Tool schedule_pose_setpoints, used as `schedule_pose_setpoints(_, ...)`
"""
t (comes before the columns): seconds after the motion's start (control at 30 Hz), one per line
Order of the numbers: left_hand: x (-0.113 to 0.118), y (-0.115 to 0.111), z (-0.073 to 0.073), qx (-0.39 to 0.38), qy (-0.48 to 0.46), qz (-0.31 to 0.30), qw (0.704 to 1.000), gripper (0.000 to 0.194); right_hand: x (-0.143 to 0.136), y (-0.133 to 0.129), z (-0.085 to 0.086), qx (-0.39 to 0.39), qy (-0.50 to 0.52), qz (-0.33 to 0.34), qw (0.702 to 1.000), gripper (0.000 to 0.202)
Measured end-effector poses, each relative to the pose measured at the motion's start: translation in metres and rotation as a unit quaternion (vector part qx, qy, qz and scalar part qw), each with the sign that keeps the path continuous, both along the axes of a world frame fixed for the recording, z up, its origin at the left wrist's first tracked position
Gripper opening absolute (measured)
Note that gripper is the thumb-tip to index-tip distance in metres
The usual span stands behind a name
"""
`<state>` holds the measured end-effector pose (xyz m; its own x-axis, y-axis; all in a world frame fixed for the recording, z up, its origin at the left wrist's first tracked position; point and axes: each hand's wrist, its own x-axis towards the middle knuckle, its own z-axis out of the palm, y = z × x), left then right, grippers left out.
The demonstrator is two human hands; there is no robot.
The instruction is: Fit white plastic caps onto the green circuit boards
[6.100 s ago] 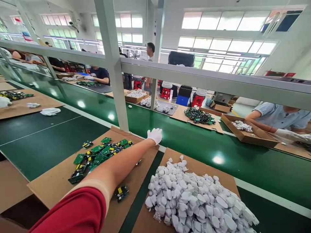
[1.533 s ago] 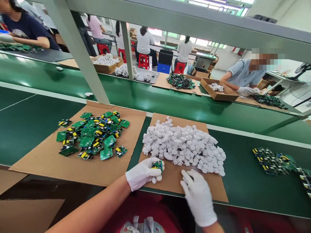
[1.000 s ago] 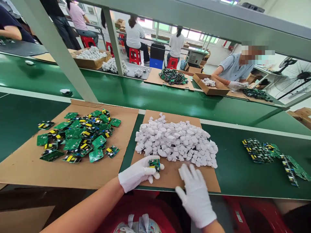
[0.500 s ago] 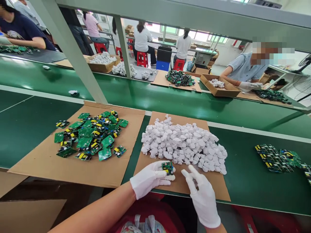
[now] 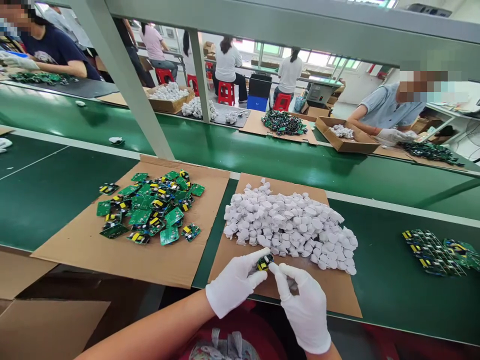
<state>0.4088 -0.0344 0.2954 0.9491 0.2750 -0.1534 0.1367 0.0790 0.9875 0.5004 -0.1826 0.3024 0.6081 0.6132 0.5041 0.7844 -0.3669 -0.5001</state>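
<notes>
A small green circuit board [image 5: 265, 262] with a yellow component is pinched between the thumb and fingers of my left hand [image 5: 236, 280], which wears a white glove. My right hand [image 5: 304, 305], also gloved, has its fingertips drawn together at the board's right edge. Just beyond both hands lies a heap of white plastic-looking pieces [image 5: 288, 225] on a cardboard sheet [image 5: 337, 295]. To the left, a pile of similar circuit boards [image 5: 150, 205] covers part of another cardboard sheet [image 5: 75, 250].
At the right on the green bench are joined panels of circuit boards [image 5: 431, 252]. A green conveyor belt [image 5: 225, 145] runs behind, with a slanted metal post [image 5: 131, 85] in front of it. Across it, a person in light blue [image 5: 390, 107] works beside an open carton [image 5: 356, 142].
My right hand has moved left to the circuit board, and its spread fingers have come together. The left hand has turned the board slightly. The whole view has shifted a little.
</notes>
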Motion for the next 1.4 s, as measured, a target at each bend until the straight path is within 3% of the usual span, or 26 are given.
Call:
schedule_pose_setpoints(0.1, -0.002, 0.0, 0.004, 0.111, 0.023, -0.004, 0.994, 0.056, -0.001, 0.001, 0.004, -0.008, -0.07, 0.003, 0.998, 0.01)
schedule_pose_setpoints(0.23, -0.001, 0.001, 0.013, 0.129, 0.024, -0.017, 0.991, 0.055, -0.001, 0.005, 0.01, -0.015, -0.124, 0.041, 0.991, 0.011)
schedule_pose_setpoints(0.3, 0.0, 0.001, 0.017, 0.082, 0.01, -0.035, 0.996, 0.054, 0.001, 0.008, 0.014, -0.018, -0.112, 0.058, 0.992, 0.009)
schedule_pose_setpoints(0.4, 0.002, -0.001, 0.024, -0.07, 0.007, -0.043, 0.997, 0.051, 0.002, 0.011, 0.023, -0.041, -0.068, 0.071, 0.994, 0.007)
schedule_pose_setpoints(0.5, 0.002, -0.002, 0.027, -0.214, 0.039, -0.034, 0.975, 0.048, 0.001, 0.014, 0.031, -0.092, -0.029, 0.06, 0.994, 0.005)
schedule_pose_setpoints(0.57, 0.003, -0.002, 0.027, -0.257, 0.05, -0.03, 0.965, 0.046, -0.001, 0.018, 0.03, -0.081, -0.052, 0.035, 0.995, 0.006)
schedule_pose_setpoints(0.73, 0.011, 0.006, 0.016, -0.202, 0.056, 0.015, 0.978, 0.038, -0.004, 0.029, 0.017, -0.001, -0.133, 0.024, 0.991, 0.019)
schedule_pose_setpoints(0.83, 0.017, 0.008, 0.004, -0.17, 0.051, 0.036, 0.984, 0.026, -0.004, 0.031, 0.015, -0.008, -0.106, 0.066, 0.992, 0.023)
schedule_pose_setpoints(0.93, 0.019, 0.005, -0.002, -0.198, 0.055, 0.047, 0.978, 0.027, -0.002, 0.031, 0.016, -0.029, -0.03, 0.126, 0.991, 0.028)
schedule_pose_setpoints(1.0, 0.018, 0.002, 0.003, -0.243, 0.067, 0.033, 0.967, 0.033, 0.0, 0.031, 0.016, 0.002, 0.013, 0.13, 0.991, 0.029)
schedule_pose_setpoints(1.13, 0.013, -0.005, 0.029, -0.32, 0.03, -0.021, 0.947, 0.042, 0.003, 0.032, 0.014, 0.094, 0.017, 0.113, 0.989, 0.02)
schedule_pose_setpoints(1.23, 0.01, -0.01, 0.041, -0.337, 0.012, 0.001, 0.941, 0.042, 0.004, 0.029, 0.012, 0.113, -0.013, 0.108, 0.988, 0.018)
schedule_pose_setpoints(1.33, 0.012, -0.012, 0.036, -0.344, 0.007, 0.015, 0.939, 0.04, 0.006, 0.024, 0.009, 0.094, 0.011, 0.115, 0.989, 0.021)
schedule_pose_setpoints(1.4, 0.015, -0.01, 0.027, -0.361, -0.009, -0.008, 0.933, 0.037, 0.008, 0.022, 0.006, 0.068, 0.112, 0.154, 0.979, 0.021)
